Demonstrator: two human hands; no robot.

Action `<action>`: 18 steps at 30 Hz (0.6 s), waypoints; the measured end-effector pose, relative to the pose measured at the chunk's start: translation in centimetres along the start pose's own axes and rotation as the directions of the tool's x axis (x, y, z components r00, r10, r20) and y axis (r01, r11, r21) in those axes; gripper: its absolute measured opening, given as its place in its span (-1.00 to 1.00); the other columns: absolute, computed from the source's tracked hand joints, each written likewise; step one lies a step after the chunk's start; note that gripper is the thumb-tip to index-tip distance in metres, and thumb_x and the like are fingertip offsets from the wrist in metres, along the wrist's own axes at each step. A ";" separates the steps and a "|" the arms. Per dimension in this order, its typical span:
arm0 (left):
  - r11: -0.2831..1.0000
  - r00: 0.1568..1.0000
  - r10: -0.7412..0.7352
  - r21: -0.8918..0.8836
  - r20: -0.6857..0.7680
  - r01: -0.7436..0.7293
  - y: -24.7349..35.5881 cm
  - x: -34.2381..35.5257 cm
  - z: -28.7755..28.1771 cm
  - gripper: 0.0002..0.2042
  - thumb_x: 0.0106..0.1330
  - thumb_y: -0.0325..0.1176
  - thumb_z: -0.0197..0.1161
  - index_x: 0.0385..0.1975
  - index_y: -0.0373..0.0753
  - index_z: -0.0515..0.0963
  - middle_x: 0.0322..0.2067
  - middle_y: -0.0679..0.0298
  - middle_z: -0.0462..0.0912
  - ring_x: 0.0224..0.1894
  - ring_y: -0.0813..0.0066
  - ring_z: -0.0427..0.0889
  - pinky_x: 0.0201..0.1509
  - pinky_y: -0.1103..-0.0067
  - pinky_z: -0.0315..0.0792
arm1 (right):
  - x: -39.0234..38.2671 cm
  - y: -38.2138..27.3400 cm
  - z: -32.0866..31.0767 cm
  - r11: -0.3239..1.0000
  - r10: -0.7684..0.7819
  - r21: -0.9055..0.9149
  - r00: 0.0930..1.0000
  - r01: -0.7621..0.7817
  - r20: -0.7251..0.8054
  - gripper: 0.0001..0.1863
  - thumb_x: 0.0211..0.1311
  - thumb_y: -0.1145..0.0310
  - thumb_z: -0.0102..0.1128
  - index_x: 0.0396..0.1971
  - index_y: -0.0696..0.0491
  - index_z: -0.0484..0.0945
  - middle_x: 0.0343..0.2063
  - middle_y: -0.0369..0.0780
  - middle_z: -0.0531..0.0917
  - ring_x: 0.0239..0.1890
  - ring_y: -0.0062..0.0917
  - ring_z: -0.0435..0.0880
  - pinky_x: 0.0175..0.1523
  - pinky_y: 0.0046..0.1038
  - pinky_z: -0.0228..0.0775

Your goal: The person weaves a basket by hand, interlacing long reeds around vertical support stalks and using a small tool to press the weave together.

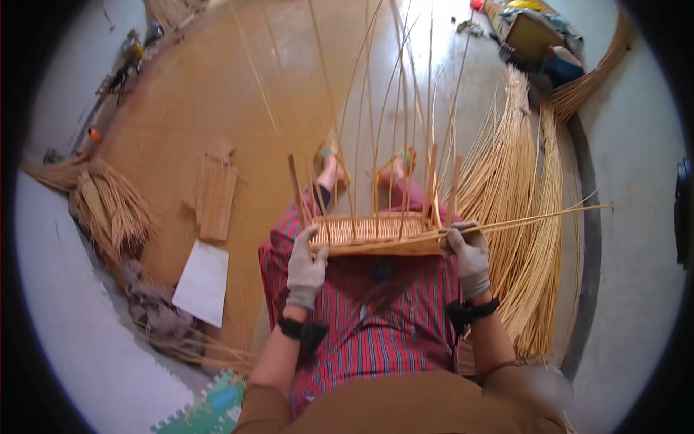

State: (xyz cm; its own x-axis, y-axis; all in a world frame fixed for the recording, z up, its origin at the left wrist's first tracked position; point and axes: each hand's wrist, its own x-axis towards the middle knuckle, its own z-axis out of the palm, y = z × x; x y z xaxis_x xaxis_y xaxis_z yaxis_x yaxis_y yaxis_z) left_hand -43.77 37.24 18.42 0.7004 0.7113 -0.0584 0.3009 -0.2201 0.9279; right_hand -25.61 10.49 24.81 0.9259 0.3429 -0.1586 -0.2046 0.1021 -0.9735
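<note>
A half-woven rectangular wicker basket (370, 230) rests over my lap, with tall thin stakes standing up from its rim and short thicker sticks at its corners. My left hand (306, 267), in a pale work glove, grips the basket's near left corner. At the near right corner my gloved right hand (470, 260) is closed around cane strands (535, 219). These strands run along the basket's near side and stick out to the right past the hand. Beneath the basket lies red striped cloth (383, 354) over my legs.
Long bundles of cane (520, 275) lie on the floor to the right. At the left are another cane bundle (116, 210), a brown flat board (217, 199) and a white sheet (202, 282). A green foam mat (210, 405) lies near lower left. Assorted items (538, 40) stand at the far right wall.
</note>
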 end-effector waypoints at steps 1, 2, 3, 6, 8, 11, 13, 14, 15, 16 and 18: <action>0.984 0.992 -0.118 -0.131 0.049 0.124 0.6 -0.2 0.4 -0.40 0.26 -0.59 0.30 0.33 -0.23 0.33 0.09 0.09 0.63 -0.23 0.22 0.69 -0.06 0.42 0.57 | 0.1 0.6 -0.4 1.000 0.018 0.007 1.000 -0.018 -0.010 -0.90 0.42 0.37 0.26 -0.21 0.02 0.52 -0.37 -0.25 0.71 -0.46 -0.62 0.65 -0.41 -0.58 0.46; 1.000 0.999 0.000 -0.009 0.043 0.000 -0.9 -1.0 1.0 -0.33 0.26 -0.63 0.28 0.40 -0.18 0.25 0.12 0.13 0.60 -0.36 0.46 0.62 -0.22 0.54 0.54 | 0.1 1.4 -0.8 0.999 0.035 0.013 0.999 -0.035 -0.021 -0.90 0.42 0.35 0.26 -0.22 0.01 0.53 -0.38 -0.25 0.72 -0.47 -0.62 0.65 -0.42 -0.59 0.46; 1.000 0.998 -0.024 -0.013 0.049 0.025 -1.3 -1.2 1.3 -0.27 0.25 -0.66 0.26 0.44 -0.14 0.20 0.15 0.13 0.58 -0.44 0.56 0.58 -0.32 0.60 0.54 | 0.3 2.1 -1.3 0.999 0.022 0.029 1.000 -0.022 -0.018 -0.89 0.41 0.34 0.27 -0.23 0.01 0.53 -0.38 -0.25 0.72 -0.48 -0.63 0.65 -0.42 -0.59 0.46; 0.998 0.999 -0.024 0.067 0.049 0.021 -2.7 -0.9 2.1 -0.21 0.24 -0.69 0.24 0.49 -0.08 0.15 0.19 0.13 0.57 -0.51 0.63 0.56 -0.42 0.64 0.55 | 0.7 3.6 -2.0 0.999 -0.034 0.014 0.998 0.035 -0.061 -0.87 0.38 0.34 0.30 -0.26 0.05 0.55 -0.43 -0.22 0.74 -0.54 -0.64 0.65 -0.46 -0.61 0.48; 0.984 0.999 0.027 0.175 0.044 -0.034 -3.7 -0.9 2.2 -0.21 0.25 -0.69 0.23 0.49 -0.07 0.14 0.16 0.14 0.59 -0.50 0.59 0.59 -0.41 0.61 0.58 | 0.8 5.4 -2.2 1.000 -0.008 -0.003 1.000 0.008 -0.015 -0.86 0.38 0.33 0.31 -0.28 0.05 0.55 -0.45 -0.23 0.73 -0.55 -0.64 0.65 -0.47 -0.61 0.47; 0.963 0.991 0.130 0.235 0.032 -0.133 -5.1 -0.7 2.1 -0.23 0.27 -0.68 0.23 0.49 -0.06 0.15 0.16 0.15 0.60 -0.45 0.60 0.62 -0.40 0.63 0.58 | 0.9 7.2 -1.6 0.996 0.080 -0.042 0.997 -0.080 -0.002 -0.84 0.38 0.31 0.32 -0.29 0.05 0.55 -0.48 -0.25 0.72 -0.56 -0.63 0.65 -0.48 -0.60 0.48; 0.990 0.997 0.057 0.127 0.057 -0.064 -4.4 -0.5 2.1 -0.26 0.28 -0.67 0.23 0.47 -0.08 0.18 0.16 0.15 0.60 -0.42 0.62 0.62 -0.40 0.63 0.57 | 1.5 7.7 -1.5 0.989 0.131 -0.062 0.991 -0.132 -0.022 -0.82 0.38 0.27 0.31 -0.30 0.05 0.55 -0.45 -0.26 0.73 -0.55 -0.63 0.66 -0.47 -0.59 0.49; 0.997 0.997 0.021 0.073 0.073 -0.026 -4.0 -0.6 2.1 -0.28 0.29 -0.67 0.23 0.47 -0.10 0.19 0.16 0.15 0.60 -0.41 0.64 0.62 -0.40 0.63 0.57 | 2.1 8.3 -1.7 0.993 0.097 -0.063 0.995 -0.098 -0.027 -0.81 0.38 0.26 0.32 -0.28 0.06 0.56 -0.44 -0.25 0.74 -0.54 -0.62 0.67 -0.47 -0.60 0.49; 1.000 1.000 0.003 0.019 0.025 -0.004 -2.9 -0.6 2.0 -0.30 0.30 -0.67 0.22 0.46 -0.11 0.21 0.16 0.15 0.59 -0.42 0.65 0.61 -0.40 0.64 0.57 | 2.4 8.5 -1.8 0.990 0.113 -0.077 0.993 -0.116 -0.041 -0.80 0.37 0.26 0.33 -0.27 0.06 0.56 -0.45 -0.25 0.74 -0.54 -0.63 0.67 -0.47 -0.60 0.49; 0.999 1.000 -0.015 -0.039 -0.024 0.014 -1.5 -0.8 2.1 -0.32 0.31 -0.66 0.22 0.44 -0.12 0.22 0.16 0.14 0.59 -0.42 0.66 0.60 -0.40 0.64 0.56 | 2.8 8.5 -1.8 0.987 0.125 -0.092 0.991 -0.130 -0.053 -0.80 0.36 0.26 0.34 -0.27 0.06 0.55 -0.45 -0.25 0.73 -0.55 -0.63 0.67 -0.47 -0.61 0.49; 0.997 0.990 0.069 -0.028 -0.119 -0.073 -1.8 -0.8 2.0 -0.44 0.40 -0.54 0.20 0.40 -0.25 0.25 0.20 0.07 0.54 -0.34 0.57 0.66 -0.36 0.66 0.58 | 3.2 8.6 -1.5 0.984 0.148 -0.097 0.988 -0.152 -0.049 -0.77 0.34 0.26 0.36 -0.26 0.07 0.54 -0.45 -0.24 0.74 -0.54 -0.64 0.67 -0.49 -0.62 0.47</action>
State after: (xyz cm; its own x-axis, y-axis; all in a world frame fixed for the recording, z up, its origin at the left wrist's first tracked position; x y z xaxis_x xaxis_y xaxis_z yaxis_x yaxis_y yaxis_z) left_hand -43.59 35.77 16.10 0.6375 0.7688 0.0505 0.2303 -0.2527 0.9397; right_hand -23.93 11.02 15.73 0.8999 0.3082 -0.3086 -0.3112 -0.0421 -0.9494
